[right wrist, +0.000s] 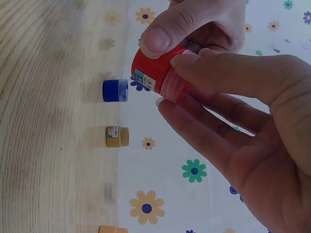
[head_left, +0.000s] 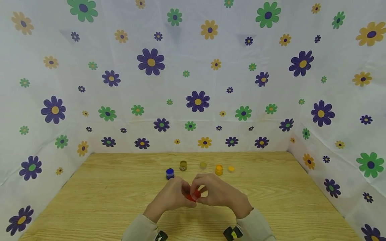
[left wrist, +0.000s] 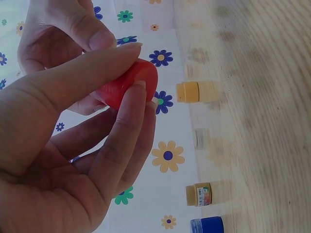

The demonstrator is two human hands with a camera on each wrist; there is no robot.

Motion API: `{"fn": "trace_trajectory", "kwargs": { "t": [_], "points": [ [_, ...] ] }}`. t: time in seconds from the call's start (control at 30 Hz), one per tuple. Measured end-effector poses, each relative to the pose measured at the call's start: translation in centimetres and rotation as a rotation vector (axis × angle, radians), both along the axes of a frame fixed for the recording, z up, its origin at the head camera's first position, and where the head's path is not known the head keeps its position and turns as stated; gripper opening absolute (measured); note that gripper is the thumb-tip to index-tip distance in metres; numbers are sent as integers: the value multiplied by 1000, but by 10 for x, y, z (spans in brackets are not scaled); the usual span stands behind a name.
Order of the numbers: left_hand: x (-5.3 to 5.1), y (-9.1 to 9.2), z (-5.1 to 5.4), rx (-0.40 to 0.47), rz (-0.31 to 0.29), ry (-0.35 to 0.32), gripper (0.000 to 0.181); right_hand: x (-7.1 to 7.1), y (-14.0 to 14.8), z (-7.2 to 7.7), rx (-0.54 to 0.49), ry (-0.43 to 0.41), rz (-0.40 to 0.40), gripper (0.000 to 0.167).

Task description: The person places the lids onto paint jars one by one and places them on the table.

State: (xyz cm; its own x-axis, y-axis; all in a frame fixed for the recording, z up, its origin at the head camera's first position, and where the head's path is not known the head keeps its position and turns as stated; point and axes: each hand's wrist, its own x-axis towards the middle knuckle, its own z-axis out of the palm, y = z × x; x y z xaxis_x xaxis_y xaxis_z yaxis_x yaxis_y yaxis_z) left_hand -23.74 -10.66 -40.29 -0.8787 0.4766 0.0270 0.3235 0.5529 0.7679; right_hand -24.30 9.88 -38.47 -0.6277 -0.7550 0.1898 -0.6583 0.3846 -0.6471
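Note:
A small red paint jar [right wrist: 151, 68] with a label is held up between both hands above the table. My left hand [head_left: 173, 194] grips the jar's red body, thumb on one side and fingers on the other. At its other end, the clear-looking lid [right wrist: 176, 83] is pinched between the thumb and fingers of my right hand [head_left: 218, 192]. The lid appears to sit on the jar. In the left wrist view the red body [left wrist: 129, 85] shows between the left thumb and fingertips, while the lid end is mostly hidden.
Behind the hands on the wooden table [head_left: 99, 190] stand a blue paint jar [head_left: 170, 173], an ochre jar [head_left: 183, 165] and a yellow-orange jar [head_left: 218, 170]. An ochre-tinted lid [head_left: 203, 165] and a yellow lid [head_left: 231, 169] lie nearby. Flower-patterned cloth [head_left: 193, 80] encloses the back and sides.

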Motion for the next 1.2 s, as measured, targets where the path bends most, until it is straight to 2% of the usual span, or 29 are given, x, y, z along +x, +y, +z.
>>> {"fn": "trace_trajectory", "kwargs": {
  "t": [0.33,0.67,0.87,0.97,1.1,1.2],
  "points": [
    [-1,-1,-1,9,-17,23,16,-3,1,-4,-3,-5,-30,12],
    [-2,0,-1,1,-20,38,16,-3,-2,-5,26,54,-76,7],
    [-1,0,-1,9,-14,19,17,-3,1,-3,34,18,-88,21],
    [0,-1,0,7,-7,8,20,-2,4,-2,25,14,-76,29],
    [1,-1,1,-1,-4,7,21,-2,4,-1,13,56,-31,25],
    [1,-2,1,-2,1,-2,20,-2,3,-1,15,42,-18,23]
  ]
}}
